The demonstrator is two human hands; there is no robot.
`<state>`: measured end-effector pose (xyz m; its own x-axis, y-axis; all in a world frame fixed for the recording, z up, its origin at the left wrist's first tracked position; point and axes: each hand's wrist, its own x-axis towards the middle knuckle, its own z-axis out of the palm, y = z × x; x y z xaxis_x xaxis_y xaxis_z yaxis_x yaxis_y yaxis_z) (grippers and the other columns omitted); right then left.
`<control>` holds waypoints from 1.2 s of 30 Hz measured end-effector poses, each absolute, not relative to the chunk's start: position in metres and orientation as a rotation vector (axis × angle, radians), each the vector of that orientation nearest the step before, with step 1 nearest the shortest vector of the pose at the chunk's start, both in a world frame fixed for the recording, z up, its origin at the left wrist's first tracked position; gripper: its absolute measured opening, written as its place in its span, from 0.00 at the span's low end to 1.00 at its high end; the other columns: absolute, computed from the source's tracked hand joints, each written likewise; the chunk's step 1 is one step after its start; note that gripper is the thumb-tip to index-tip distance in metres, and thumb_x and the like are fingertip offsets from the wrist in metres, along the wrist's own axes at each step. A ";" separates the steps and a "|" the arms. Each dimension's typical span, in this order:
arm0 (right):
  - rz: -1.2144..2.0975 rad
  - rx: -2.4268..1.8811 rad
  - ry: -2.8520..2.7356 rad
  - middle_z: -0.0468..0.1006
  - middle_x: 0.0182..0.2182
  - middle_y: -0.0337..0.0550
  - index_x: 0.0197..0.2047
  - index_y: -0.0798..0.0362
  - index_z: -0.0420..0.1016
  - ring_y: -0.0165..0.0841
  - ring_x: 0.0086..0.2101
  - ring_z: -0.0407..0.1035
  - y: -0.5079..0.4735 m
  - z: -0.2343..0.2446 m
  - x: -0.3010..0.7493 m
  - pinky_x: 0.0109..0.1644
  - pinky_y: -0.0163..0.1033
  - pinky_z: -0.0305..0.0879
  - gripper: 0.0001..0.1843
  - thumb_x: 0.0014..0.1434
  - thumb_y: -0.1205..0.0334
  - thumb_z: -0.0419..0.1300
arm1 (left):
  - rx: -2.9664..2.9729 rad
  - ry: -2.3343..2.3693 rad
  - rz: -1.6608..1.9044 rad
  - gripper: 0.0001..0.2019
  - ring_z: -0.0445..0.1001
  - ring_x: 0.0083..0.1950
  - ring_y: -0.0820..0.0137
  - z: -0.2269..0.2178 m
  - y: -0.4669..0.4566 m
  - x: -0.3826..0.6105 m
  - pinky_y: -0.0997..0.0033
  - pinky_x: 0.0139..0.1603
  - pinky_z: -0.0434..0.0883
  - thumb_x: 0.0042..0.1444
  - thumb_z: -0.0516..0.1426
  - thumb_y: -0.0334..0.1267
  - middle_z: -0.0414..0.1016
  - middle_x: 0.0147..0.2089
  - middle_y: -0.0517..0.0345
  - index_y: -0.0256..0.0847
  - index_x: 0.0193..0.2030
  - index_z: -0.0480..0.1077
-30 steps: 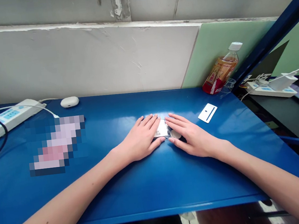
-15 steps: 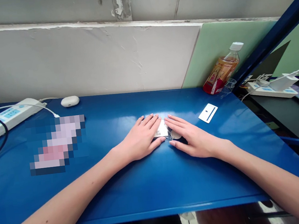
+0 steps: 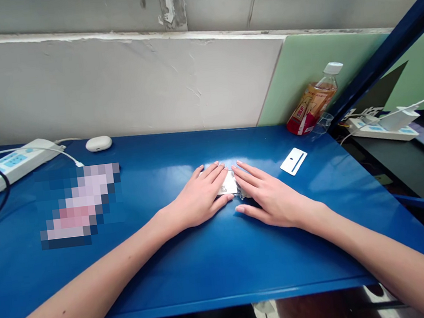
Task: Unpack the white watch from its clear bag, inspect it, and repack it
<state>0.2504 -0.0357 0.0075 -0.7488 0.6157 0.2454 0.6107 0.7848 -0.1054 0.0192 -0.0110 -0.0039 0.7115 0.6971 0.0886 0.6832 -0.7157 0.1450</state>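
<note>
My left hand point(image 3: 198, 196) lies palm down with its fingers stretched out over a small white printed item point(image 3: 230, 183), perhaps a small box or packet; most of it is hidden. Beside it my right hand point(image 3: 275, 195) rests flat, thumb spread, over some crinkled clear wrapping point(image 3: 242, 192) at that item's right end. Whatever else is under the right palm cannot be made out. The fingertips of both hands nearly meet. A white card point(image 3: 294, 162) with a dark stripe lies on the desk to the right of my right hand.
On the blue desk point(image 3: 194, 268), a drink bottle point(image 3: 311, 104) leans at the back right. To the left are a white earbud case point(image 3: 98, 144), a power strip point(image 3: 17, 163) with cables, and a blurred-out flat object point(image 3: 83, 204). Another power strip point(image 3: 382, 129) sits beyond the desk's right edge.
My right hand has shifted slightly left and toward me, covering more of the wrapping and the round pale part seen before. The left hand has stayed nearly still.
</note>
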 end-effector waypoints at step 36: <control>0.049 -0.973 -2.339 0.78 0.55 0.52 0.59 0.53 0.73 0.45 0.59 0.68 -0.005 -0.006 0.267 0.63 0.57 0.67 0.19 0.69 0.66 0.51 | 2.737 0.999 0.461 0.35 0.57 0.72 0.50 -0.005 -0.013 0.015 0.47 0.68 0.60 0.73 0.40 0.53 0.55 0.72 0.32 0.34 0.76 0.32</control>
<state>0.2674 -0.0055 -0.0058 -0.5521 0.6566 0.5138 0.6344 0.7307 -0.2522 0.0145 -0.0131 -0.0051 0.7244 0.6524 0.2226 0.5930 -0.7545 0.2814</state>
